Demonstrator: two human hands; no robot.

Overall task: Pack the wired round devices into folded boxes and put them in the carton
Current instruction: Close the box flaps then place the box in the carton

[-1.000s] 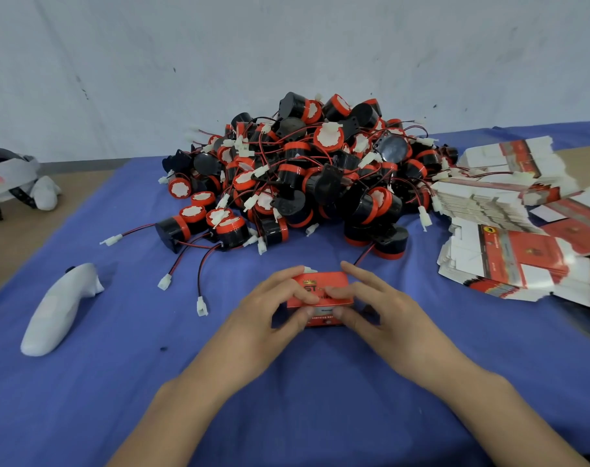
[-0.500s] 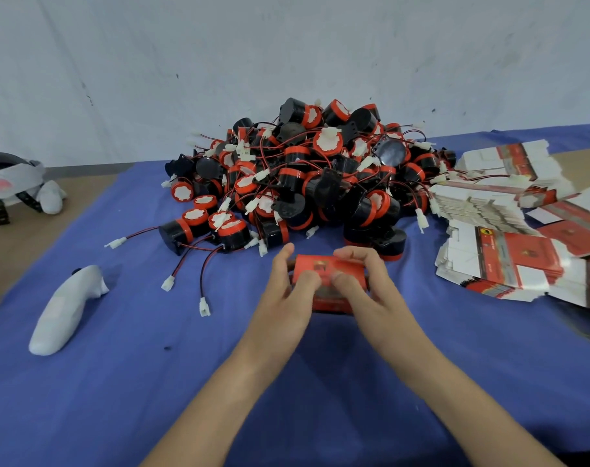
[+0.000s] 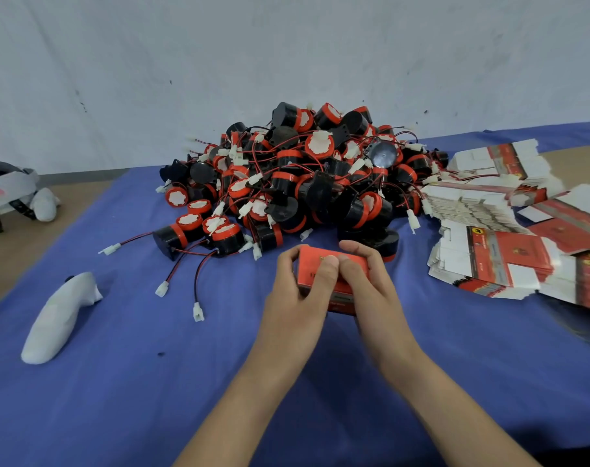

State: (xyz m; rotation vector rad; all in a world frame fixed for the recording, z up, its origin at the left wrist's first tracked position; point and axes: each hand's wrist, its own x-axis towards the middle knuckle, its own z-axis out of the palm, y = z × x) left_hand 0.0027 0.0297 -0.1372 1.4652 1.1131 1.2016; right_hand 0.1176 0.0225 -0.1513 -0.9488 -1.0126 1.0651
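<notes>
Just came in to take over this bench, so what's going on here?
A person holds a small red box in both hands, the left hand and right hand gripping its ends with thumbs pressed on top, apparently closing it. Behind it a big pile of wired round devices lies on the blue cloth, with flat boxes stacked to the right. No carton is in view.

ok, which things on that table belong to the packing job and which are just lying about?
Job: red box, gripped by left hand and right hand; pile of wired round devices; stack of flat boxes. No carton in view.
Lying about: white controller; headset at the far left.
</notes>
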